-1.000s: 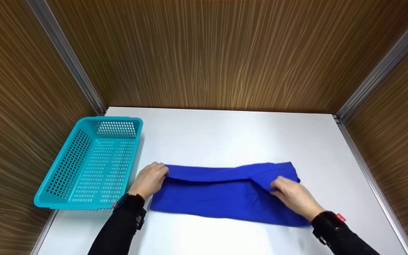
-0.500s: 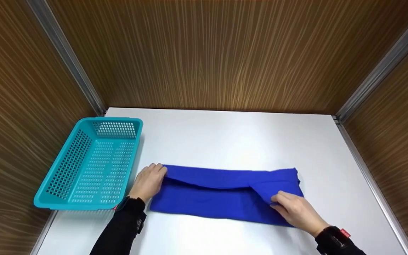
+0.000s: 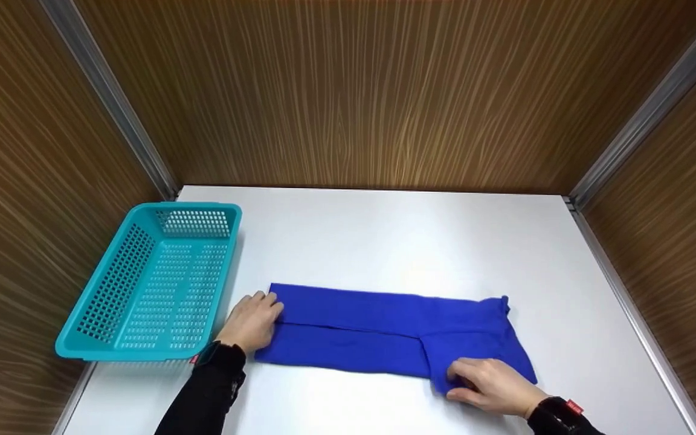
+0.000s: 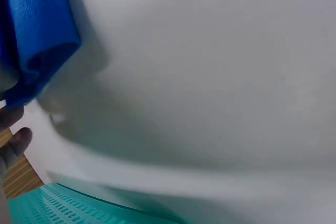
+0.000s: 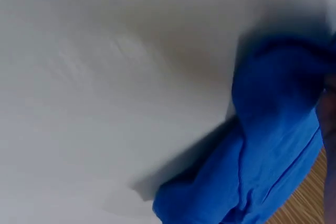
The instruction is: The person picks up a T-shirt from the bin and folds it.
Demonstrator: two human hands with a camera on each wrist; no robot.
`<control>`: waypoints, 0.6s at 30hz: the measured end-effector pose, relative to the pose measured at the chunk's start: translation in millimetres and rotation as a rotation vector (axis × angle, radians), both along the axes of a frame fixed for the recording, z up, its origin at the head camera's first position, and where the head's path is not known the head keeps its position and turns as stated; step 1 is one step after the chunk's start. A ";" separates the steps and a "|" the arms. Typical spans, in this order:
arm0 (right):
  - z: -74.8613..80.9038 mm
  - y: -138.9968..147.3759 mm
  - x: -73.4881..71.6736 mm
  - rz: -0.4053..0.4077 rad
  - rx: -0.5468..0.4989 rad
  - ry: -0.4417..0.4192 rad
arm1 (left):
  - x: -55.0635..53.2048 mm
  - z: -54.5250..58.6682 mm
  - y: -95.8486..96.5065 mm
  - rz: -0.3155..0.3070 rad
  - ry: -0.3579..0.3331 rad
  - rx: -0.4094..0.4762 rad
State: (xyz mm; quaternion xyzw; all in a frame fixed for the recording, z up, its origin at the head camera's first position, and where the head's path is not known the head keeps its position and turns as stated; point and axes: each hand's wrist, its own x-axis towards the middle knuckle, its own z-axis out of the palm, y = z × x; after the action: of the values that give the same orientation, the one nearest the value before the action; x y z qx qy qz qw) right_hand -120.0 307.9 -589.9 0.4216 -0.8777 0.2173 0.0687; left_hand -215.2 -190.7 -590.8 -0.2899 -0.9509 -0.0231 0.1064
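Observation:
A long strip of folded blue cloth (image 3: 348,311) lies on the table, its far part folded over toward the near edge. My left hand (image 3: 250,320) is at the strip's left end, fingers bent over the edge of the fold. In the left wrist view, fingertips (image 4: 20,139) show beside the cloth's corner (image 4: 44,40). My right hand (image 3: 493,386) pinches a flap at the near right, pulled down past the strip's near edge. The right wrist view shows this flap (image 5: 278,93) bunched up to the hand; most of the fingers are out of frame there.
A teal perforated basket (image 3: 148,290) with nothing in it stands at the left of the white table (image 3: 372,235), close beside my left forearm. Wood-grain panels (image 3: 348,90) with grey metal corner strips rise at the back and both sides.
My right hand has drawn the flap toward the near edge, and the folded layer now lies flatter over the strip. My left hand has shifted slightly nearer, staying at the left end.

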 end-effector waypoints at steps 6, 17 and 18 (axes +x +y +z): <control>-4.4 -2.8 -25.1 -0.291 -0.008 0.093 | 1.4 -0.7 17.4 0.041 -0.062 0.068; -33.1 26.6 -45.9 -0.515 0.340 -0.114 | 13.0 -20.4 26.4 0.039 -0.354 0.007; -30.9 31.3 -48.2 -0.525 0.347 -0.103 | 13.9 -21.0 25.6 0.051 -0.337 -0.008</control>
State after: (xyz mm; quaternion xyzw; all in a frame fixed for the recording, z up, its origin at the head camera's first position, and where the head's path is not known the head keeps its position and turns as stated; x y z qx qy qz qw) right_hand -168.2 339.2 -620.8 0.1744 -0.9828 0.0601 0.0049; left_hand -201.3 -165.1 -611.8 -0.2579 -0.9624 -0.0650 -0.0553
